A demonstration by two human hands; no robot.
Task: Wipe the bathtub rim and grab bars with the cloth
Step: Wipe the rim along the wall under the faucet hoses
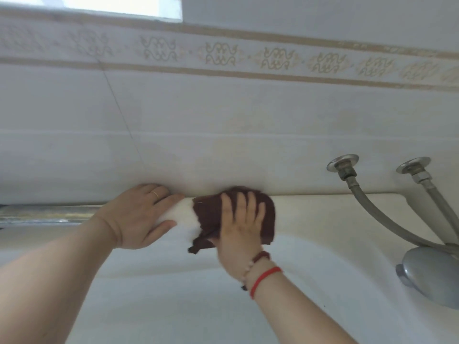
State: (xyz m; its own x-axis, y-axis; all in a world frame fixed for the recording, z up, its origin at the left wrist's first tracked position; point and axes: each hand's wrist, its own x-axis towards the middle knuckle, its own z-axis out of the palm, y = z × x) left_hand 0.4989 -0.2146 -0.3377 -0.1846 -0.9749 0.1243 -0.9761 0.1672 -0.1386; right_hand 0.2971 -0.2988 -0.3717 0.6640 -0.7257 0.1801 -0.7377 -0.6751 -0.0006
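We lean over the bathtub rim (310, 214), whose long axis runs left to right along the tiled wall (223, 120). A grab bar (37, 214) lies along the same line at far left, not yet under the cloth. Our left hand (139, 214) rests spread and relaxed on the rim, probably to brace us. The brown cloth (211, 209) drapes over the rim just beside it, one corner hanging inward. Our right hand (239, 219) presses it flat, fingers straight, pointing at the wall.
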